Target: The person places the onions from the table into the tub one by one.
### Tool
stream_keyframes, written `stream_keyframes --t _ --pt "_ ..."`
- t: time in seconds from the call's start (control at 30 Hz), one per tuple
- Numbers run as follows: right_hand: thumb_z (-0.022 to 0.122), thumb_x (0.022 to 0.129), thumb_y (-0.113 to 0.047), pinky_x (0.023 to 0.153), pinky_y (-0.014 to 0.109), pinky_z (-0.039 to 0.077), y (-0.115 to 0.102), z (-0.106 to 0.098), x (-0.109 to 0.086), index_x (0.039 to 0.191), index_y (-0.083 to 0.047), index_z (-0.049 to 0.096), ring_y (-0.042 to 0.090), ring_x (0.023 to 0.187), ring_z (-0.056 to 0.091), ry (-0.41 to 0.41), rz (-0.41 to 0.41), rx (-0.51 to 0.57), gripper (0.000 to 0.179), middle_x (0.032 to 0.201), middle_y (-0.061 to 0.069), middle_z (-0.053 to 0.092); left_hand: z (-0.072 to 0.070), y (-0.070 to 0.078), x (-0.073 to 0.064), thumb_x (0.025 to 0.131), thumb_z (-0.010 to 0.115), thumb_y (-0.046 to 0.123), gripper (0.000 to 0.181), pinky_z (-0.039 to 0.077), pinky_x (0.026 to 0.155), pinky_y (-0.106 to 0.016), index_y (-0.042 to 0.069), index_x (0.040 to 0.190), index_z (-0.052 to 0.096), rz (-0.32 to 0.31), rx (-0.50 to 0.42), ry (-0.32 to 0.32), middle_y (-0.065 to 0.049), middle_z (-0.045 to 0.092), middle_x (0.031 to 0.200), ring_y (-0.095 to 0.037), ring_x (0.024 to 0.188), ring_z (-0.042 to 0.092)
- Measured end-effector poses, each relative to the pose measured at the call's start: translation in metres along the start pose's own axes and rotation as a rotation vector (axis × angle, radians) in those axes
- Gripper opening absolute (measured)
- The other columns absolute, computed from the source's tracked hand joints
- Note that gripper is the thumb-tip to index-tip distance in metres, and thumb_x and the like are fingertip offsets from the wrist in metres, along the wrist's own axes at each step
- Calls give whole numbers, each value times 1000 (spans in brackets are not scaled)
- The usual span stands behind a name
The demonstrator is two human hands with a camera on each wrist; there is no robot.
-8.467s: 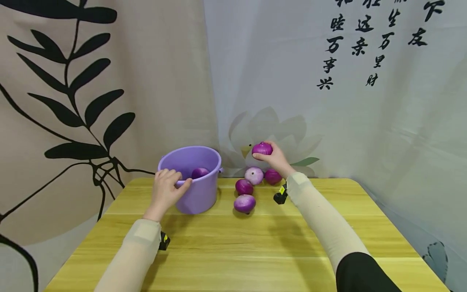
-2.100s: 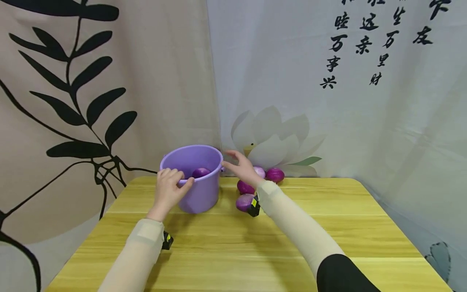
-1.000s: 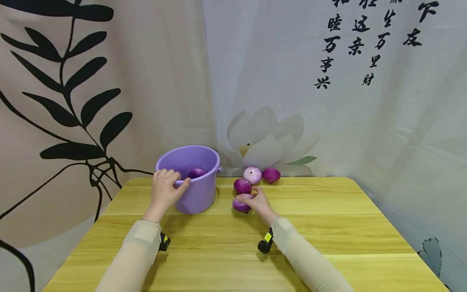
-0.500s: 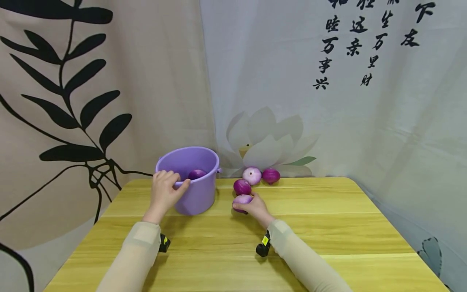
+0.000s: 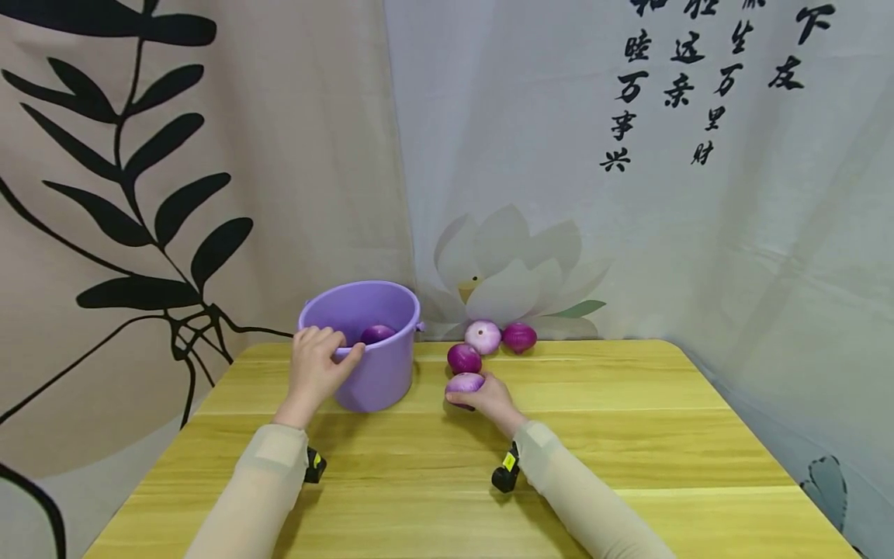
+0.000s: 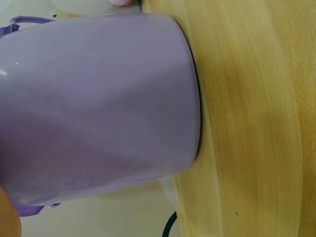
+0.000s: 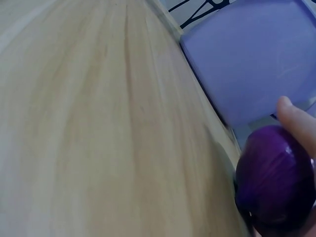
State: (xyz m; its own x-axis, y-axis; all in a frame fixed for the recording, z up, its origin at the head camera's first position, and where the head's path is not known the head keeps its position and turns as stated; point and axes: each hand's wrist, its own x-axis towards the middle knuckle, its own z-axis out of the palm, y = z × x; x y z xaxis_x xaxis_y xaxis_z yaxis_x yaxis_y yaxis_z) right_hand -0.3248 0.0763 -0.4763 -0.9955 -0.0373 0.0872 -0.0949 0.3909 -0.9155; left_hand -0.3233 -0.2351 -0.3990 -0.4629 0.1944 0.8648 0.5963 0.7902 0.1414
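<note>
My left hand [image 5: 317, 369] grips the near rim of a purple bucket [image 5: 377, 380], fingers over the edge and thumb along the outside. A purple onion [image 5: 377, 333] shows inside the bucket; its lower interior is hidden. To the right, my right hand [image 5: 492, 400] holds the nearest onion [image 5: 462, 382] between thumb and fingers, low at the tabletop. In the right wrist view, this dark purple onion [image 7: 274, 177] lies against the thumb. Bucket wall [image 6: 103, 98] fills much of the left wrist view.
Just behind the held onion sits another purple onion [image 5: 464, 358]. A paler onion [image 5: 483, 336] and a dark one [image 5: 520, 337] stand farther back, close to the printed curtain [image 5: 670, 256]. All rest on a wooden table [image 5: 419, 481].
My right hand, earlier raised with an onion, passed empty by the bucket's right rim, then came down to the nearest table onion and closed around it. My left hand stayed on the rim.
</note>
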Motion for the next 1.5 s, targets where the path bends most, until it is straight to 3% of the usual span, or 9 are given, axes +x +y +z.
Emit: stream_keyframes --t 0.47,0.87,1.27,1.5 --pt "86 69 -30 86 38 48 2 -9 1 112 3 60 21 92 62 -48 -24 8 60 99 9 67 -1 0 0 84 61 44 40 32 79 -48 12 64 46 5 -10 0 2 40 60 -25 63 38" --pt "86 70 -32 93 42 46 3 -27 12 124 7 53 27 102 61 -41 28 33 74 110 16 65 1 -1 0 86 60 43 40 32 79 -49 12 64 46 3 -8 -2 1 41 60 -26 63 39" --pt "87 70 -29 96 43 44 2 -41 17 129 4 50 29 109 59 -9 28 132 77 120 18 60 -1 -2 -2 86 59 44 41 32 77 -48 12 64 46 2 7 5 2 40 59 -25 63 39" --pt "86 72 -27 97 44 43 -3 -52 23 133 6 46 33 111 57 -3 -2 118 80 124 23 56 1 -3 0 86 59 45 41 32 76 -47 13 64 45 14 13 3 4 38 60 -22 60 37"
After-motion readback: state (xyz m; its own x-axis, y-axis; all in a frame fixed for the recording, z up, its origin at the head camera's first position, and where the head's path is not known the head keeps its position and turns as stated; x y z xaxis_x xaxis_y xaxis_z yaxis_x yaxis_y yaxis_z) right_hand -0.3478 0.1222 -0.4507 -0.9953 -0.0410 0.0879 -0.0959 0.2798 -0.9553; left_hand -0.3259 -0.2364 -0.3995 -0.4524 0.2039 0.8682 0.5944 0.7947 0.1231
